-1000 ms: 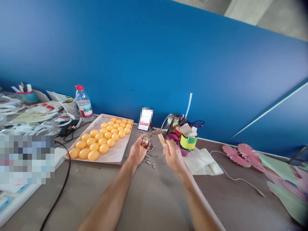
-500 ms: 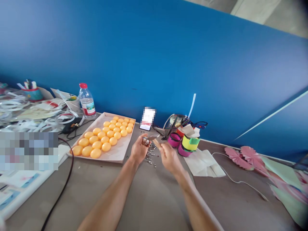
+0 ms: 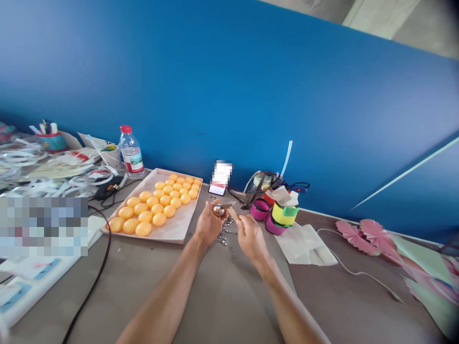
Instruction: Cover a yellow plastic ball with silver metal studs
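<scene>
My left hand (image 3: 208, 223) is closed around a small shiny metallic piece (image 3: 218, 210) at the middle of the table. Close on its right, my right hand (image 3: 251, 235) grips a thin light-brown stick (image 3: 234, 214), whose tip is near the metallic piece. A pointed, blade-like shape (image 3: 228, 204) lies between the two hands; what it belongs to is unclear. Several small silver pieces (image 3: 223, 239) are scattered on the table (image 3: 222, 296) under and between the hands.
Left of the hands is a shallow tray (image 3: 175, 232) of orange balls, with a bottle (image 3: 132, 155) behind. A phone (image 3: 218, 188) stands ahead. Pink and yellow containers (image 3: 259, 209), white paper (image 3: 308, 246) and pink paper fans (image 3: 373, 234) are on the right.
My right hand has moved slightly left, closer to my left hand. My left hand has turned a little around the metallic piece. The view has shifted slightly.
</scene>
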Available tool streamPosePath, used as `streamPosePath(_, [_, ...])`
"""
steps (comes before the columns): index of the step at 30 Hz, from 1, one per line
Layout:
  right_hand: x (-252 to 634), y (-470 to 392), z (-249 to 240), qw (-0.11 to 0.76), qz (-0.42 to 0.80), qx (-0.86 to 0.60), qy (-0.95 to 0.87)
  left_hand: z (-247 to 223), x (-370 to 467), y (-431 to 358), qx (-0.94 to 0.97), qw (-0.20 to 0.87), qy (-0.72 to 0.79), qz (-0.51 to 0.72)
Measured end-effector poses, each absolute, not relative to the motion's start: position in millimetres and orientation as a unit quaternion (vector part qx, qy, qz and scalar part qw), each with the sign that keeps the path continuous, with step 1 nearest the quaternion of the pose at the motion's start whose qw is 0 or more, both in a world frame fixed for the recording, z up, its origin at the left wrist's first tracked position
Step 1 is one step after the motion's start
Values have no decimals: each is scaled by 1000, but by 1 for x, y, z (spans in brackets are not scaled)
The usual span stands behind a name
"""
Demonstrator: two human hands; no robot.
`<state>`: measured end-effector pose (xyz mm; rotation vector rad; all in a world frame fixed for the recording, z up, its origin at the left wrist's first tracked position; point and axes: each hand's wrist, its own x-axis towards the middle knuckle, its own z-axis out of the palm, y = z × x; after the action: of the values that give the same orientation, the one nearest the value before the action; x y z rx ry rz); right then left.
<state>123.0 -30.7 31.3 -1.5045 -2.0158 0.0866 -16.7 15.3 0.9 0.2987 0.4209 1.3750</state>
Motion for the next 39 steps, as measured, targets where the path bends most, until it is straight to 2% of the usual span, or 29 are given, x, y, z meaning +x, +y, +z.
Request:
streamPosePath(4, [142,-19,30,323,-1,-603,-730,3,-18,14,100,752,175,628])
streamPosePath(12, [166,-6,5,139,-15,-726,-673,7,-20,15,68,746,181,637])
streamPosePath(17, [171,-5,-4,81,-35,-738,-669,0,-20,15,107,756,169,623])
streamPosePath(23, [172,-4,-6,77,-46,-740,-666,0,-20,11,186,760,146,605])
streamPosePath(31, [168,-3,-9,95,-51,-740,-664,3,-22,9,210,744,204,601])
streamPosePath(36, [163,-4,-7,167,-60,-717,-674,4,-23,8,216,736,204,609])
streamPosePath(39, [156,-4,-6,213,-12,-645,-733,5,-24,9,215,730,194,619])
